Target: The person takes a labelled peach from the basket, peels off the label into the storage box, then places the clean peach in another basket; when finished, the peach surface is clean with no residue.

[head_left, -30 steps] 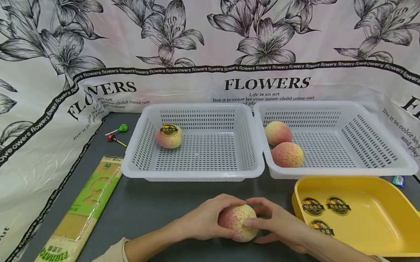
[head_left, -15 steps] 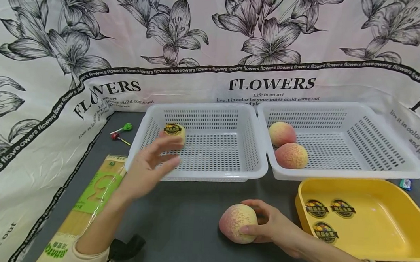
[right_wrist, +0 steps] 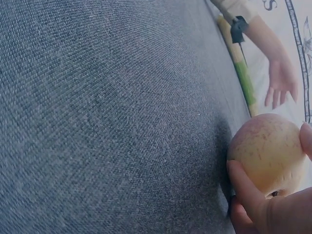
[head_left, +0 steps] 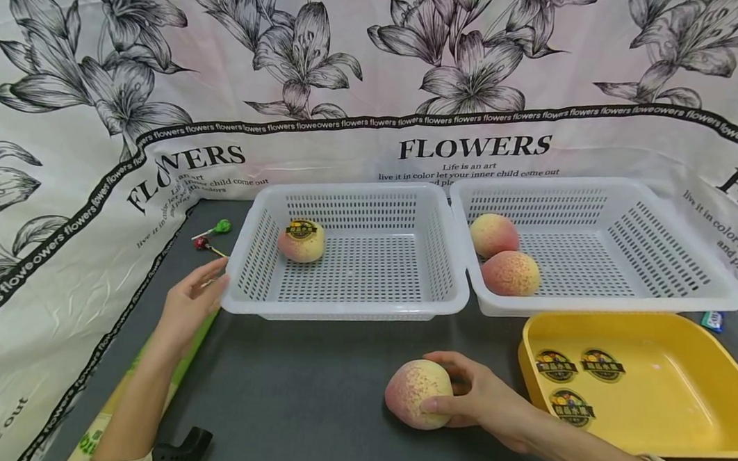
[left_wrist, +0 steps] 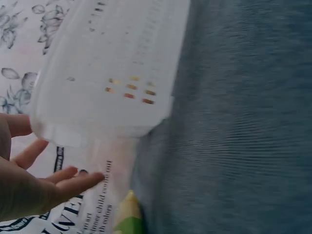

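My right hand (head_left: pixel 491 404) holds a peach (head_left: pixel 419 395) on the dark table, thumb in front and fingers behind. Close up in the right wrist view, the same yellow-pink peach (right_wrist: pixel 265 151) shows its stem hollow beside my fingers. Over at the left, my left hand (head_left: pixel 188 308) has its fingertips right at the left rim of a white perforated basket (head_left: pixel 346 313). The left wrist view shows that hand (left_wrist: pixel 34 185) with fingers spread beside the basket's corner. Inside this basket lies a peach with a black-and-gold sticker (head_left: pixel 301 241).
A second white basket (head_left: pixel 609 302) at the right holds two peaches (head_left: pixel 509 273). Before it stands a yellow tray (head_left: pixel 668 385) with several stickers (head_left: pixel 556 366) on its inside. Two lollipops (head_left: pixel 221 227) lie at the back left. My left arm partly covers a long green-and-yellow packet (head_left: pixel 193 350).
My left hand has let go of the peach and moved left, passing over the basket's front to its left rim. My right hand still holds the peach in place.
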Demonstrator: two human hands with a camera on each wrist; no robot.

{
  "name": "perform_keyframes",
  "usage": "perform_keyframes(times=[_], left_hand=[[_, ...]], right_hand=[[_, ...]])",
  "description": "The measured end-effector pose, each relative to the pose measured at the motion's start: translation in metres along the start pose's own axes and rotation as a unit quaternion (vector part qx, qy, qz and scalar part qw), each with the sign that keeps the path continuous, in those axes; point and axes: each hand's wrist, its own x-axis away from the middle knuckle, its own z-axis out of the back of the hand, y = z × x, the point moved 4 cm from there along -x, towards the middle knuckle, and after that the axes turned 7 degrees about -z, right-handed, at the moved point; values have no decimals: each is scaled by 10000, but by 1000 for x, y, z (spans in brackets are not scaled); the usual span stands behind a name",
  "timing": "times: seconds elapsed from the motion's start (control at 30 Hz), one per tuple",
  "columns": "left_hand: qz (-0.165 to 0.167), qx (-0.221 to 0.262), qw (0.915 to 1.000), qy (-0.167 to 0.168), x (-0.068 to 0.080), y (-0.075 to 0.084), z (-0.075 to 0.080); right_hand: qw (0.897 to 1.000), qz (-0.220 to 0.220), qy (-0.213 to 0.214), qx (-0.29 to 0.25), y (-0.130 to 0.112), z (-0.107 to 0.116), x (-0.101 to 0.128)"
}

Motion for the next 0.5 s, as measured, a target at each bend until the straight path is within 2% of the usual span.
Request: perform_keyframes(times=[0.1, 0.23, 0.37, 0.5], left_hand=[[-23, 513, 9987, -42, 3, -7, -6], [-103, 854, 9962, -106, 6, -9, -14], [-156, 1217, 9920, -310, 7, -10, -19], [-189, 1482, 9883, -302, 8, -12, -20]], right_hand=[[10000, 18, 36, 36, -1, 1, 0], [9999, 15, 98, 37, -1, 2, 1], [9999, -49, 41, -85, -3, 5, 4], [9999, 17, -48, -161, -20, 12, 19]])
